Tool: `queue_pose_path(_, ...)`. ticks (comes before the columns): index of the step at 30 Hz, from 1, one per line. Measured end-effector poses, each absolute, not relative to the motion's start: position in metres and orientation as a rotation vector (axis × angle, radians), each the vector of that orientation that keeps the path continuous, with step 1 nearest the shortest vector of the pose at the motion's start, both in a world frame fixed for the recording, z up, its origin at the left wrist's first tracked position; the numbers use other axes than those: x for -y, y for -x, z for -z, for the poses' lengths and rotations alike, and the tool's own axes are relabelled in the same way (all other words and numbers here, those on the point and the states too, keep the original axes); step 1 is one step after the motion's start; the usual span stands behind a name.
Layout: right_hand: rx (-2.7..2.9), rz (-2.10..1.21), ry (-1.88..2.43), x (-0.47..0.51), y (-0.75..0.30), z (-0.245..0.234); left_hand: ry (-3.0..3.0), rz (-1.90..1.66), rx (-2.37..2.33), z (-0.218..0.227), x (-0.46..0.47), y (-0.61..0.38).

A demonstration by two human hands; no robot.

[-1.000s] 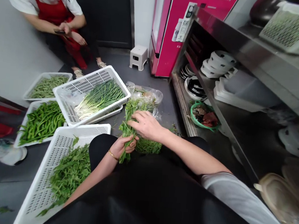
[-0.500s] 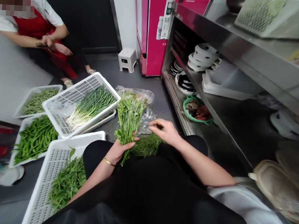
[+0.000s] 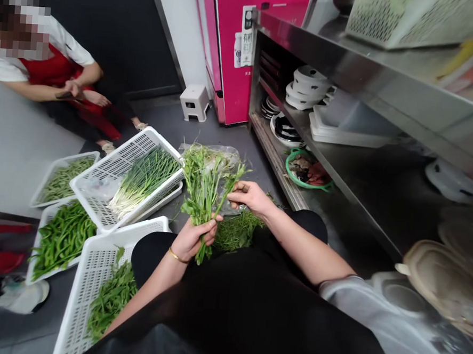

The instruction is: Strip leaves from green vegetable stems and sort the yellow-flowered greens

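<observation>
My left hand (image 3: 195,237) is closed round the stems of a bunch of leafy greens (image 3: 204,185), held upright over my lap. My right hand (image 3: 251,196) pinches one sprig on the bunch's right side, fingers together. Below the hands a pile of loose green trimmings (image 3: 237,231) lies on the floor by my knee. A white slotted basket (image 3: 90,275) with picked greens stands at my left.
Further white baskets hold scallions (image 3: 144,174), green peppers (image 3: 62,236) and green beans (image 3: 62,174). A person in a red apron (image 3: 62,75) sits at the far left. A steel shelf (image 3: 342,151) with plates and a green bowl (image 3: 306,173) runs along the right; a small white stool (image 3: 195,101) stands behind.
My left hand lifted the bunch more upright. My right hand moved off the bunch to the right, then came back and took hold of a sprig. The camera swung right.
</observation>
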State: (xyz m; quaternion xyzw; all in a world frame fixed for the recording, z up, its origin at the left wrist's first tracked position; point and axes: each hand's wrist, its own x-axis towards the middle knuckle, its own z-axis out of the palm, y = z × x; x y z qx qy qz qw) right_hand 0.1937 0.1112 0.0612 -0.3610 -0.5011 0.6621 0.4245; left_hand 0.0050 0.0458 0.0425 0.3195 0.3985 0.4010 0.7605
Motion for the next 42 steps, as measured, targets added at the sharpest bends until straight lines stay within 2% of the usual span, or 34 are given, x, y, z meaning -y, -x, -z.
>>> queue_pose_path(3,1.399,-1.534,1.015,-0.111,-0.198,-0.065,-0.678,-0.800,-0.781,-0.046,-0.042,-0.005)
queue_pose_path(9,1.734,-0.595,1.185,-0.091,-0.215,-0.077,-0.663,-0.822,-0.767,-0.047,-0.037,0.001)
queue_pose_path(11,1.744,-0.621,1.168,-0.088,-0.212,-0.079,-0.678,-0.832,-0.771,-0.047,-0.035,0.001)
queue_pose_path(15,1.648,-1.143,1.172,-0.093,-0.190,-0.074,-0.755,-0.843,-0.875,-0.047,-0.033,-0.001)
queue_pose_path(17,1.643,-1.246,1.187,-0.098,-0.180,-0.068,-0.780,-0.843,-0.928,-0.046,-0.032,-0.001)
queue_pose_path(19,1.747,-1.043,1.234,-0.103,-0.177,-0.059,-0.772,-0.849,-0.951,-0.045,-0.030,0.001)
queue_pose_path(22,1.851,-0.502,1.349,-0.114,-0.193,-0.043,-0.743,-0.840,-0.954,-0.041,-0.029,0.008)
queue_pose_path(24,1.819,-0.348,1.418,-0.121,-0.216,-0.031,-0.732,-0.832,-0.960,-0.039,-0.029,0.014)
queue_pose_path(29,1.611,-0.628,1.675,-0.126,-0.289,-0.005,-0.745,-0.868,-1.036,-0.033,-0.029,0.034)
queue_pose_path(31,1.737,-0.739,1.770,-0.120,-0.303,-0.002,-0.768,-0.872,-1.074,-0.031,-0.030,0.038)
queue_pose_path(35,2.262,-0.664,1.729,-0.097,-0.279,-0.030,-0.832,-0.842,-1.143,-0.028,-0.031,0.034)
queue_pose_path(39,2.462,-0.288,1.136,-0.090,-0.220,-0.085,-0.845,-0.792,-1.158,-0.031,-0.031,0.022)
queue_pose_path(42,2.658,-0.125,0.954,-0.104,-0.189,-0.103,-0.835,-0.765,-1.115,-0.036,-0.027,0.016)
